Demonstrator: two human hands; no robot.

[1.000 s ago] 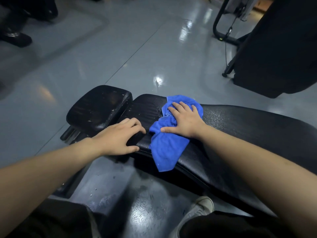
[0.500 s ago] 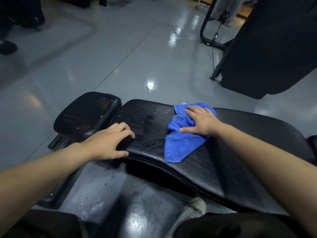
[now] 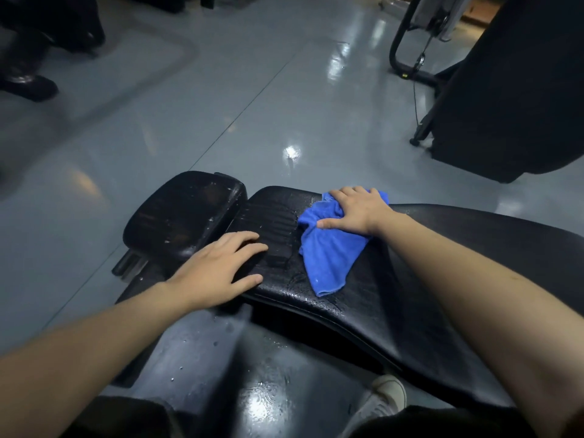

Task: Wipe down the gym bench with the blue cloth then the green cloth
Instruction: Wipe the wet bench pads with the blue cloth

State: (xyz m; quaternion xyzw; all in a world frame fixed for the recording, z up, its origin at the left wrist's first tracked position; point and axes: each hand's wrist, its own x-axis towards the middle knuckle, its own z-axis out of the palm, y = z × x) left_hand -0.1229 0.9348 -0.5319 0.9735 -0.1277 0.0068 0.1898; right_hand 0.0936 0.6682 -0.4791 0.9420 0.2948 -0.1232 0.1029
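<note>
- Bench: a long black padded top running from the middle to the right edge of the view, its surface shiny and beaded with wet spots near the near edge.
- Seat pad, a smaller black cushion, sits just beside the bench's left end, with scuffed pale marks on its face.
- Blue cloth lies crumpled on the bench near its left end; its upper part is bunched under the right hand and its lower corner trails loose toward the bench's near edge.
- Right hand lies on top of the cloth, palm down, fingers bent over the bunched fabric at the far edge and thumb stretched flat along it; whether the fingertips actually pinch the cloth or only press it is hard to tell from this angle.
- Left hand rests flat on the bench's left end, beside the gap between bench and pad, fingers spread and relaxed, holding nothing.
- Hand and cloth are near each other but apart.
- Floor is glossy grey with light glare and wet patches under the bench.
- Shoe, pale, shows below the bench's near edge.
- Dark gym gear stands at upper right.
</note>
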